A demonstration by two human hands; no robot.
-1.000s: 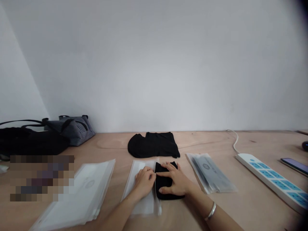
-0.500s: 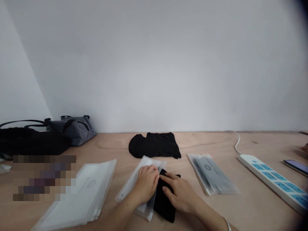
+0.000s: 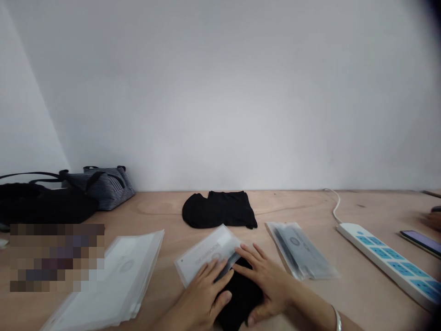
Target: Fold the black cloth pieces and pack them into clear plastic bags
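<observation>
A folded black cloth [image 3: 236, 294] lies in front of me, its upper end at the mouth of a frosted plastic zip bag [image 3: 210, 250] with printed lettering. How far it reaches inside is hidden by my fingers. My left hand [image 3: 208, 294] rests with fingers spread over the bag's lower edge and the cloth's left side. On the cloth's right side lies my right hand [image 3: 267, 282], fingers apart, fingertips on the bag's corner and thumb low at the cloth's edge. Farther back, another black fabric piece [image 3: 218, 210] is laid flat, sock-like in outline.
A stack of frosted bags [image 3: 120, 276] lies left. A filled frosted bag [image 3: 299, 250] is to the right, before a white power strip [image 3: 389, 262] and a phone [image 3: 422, 241]. Bags [image 3: 110, 191] stand back left by the wall. A blurred hand [image 3: 430, 220] shows far right.
The zip bag has turned clockwise, and its print now shows. The black cloth has shifted toward me. My left hand has moved nearer with its fingers spreading; my right hand has spread wider over the cloth.
</observation>
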